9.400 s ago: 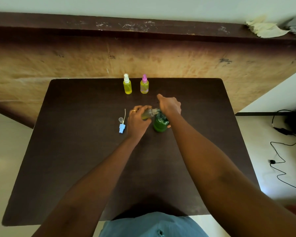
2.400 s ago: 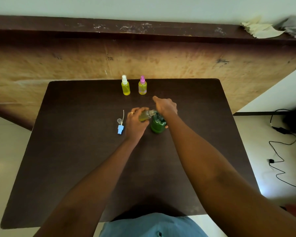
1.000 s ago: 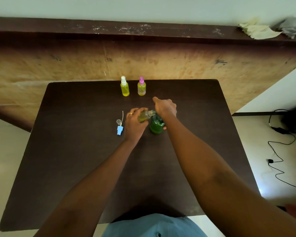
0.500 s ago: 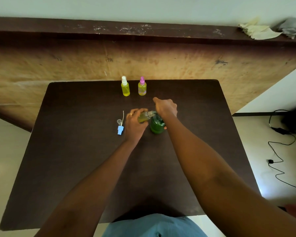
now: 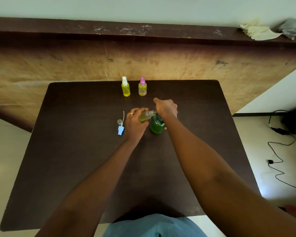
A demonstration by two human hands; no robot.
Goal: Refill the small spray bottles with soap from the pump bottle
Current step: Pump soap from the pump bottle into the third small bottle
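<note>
the white-capped bottle (image 5: 126, 87) and pink-capped bottle (image 5: 142, 87) stand filled at the desk's (image 5: 75, 151) far edge; we judge the third underway: our left hand (image 5: 135, 124) curls round the uncapped bottle (image 5: 144, 116) mid-desk, tilted to the pump bottle (image 5: 157, 126) under our right hand (image 5: 166, 107), grip unclear; the blue cap (image 5: 120, 130) awaits refitting

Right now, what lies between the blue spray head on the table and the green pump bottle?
The left hand, gripping the uncapped small bottle, lies between them, as the head view shows.
</note>
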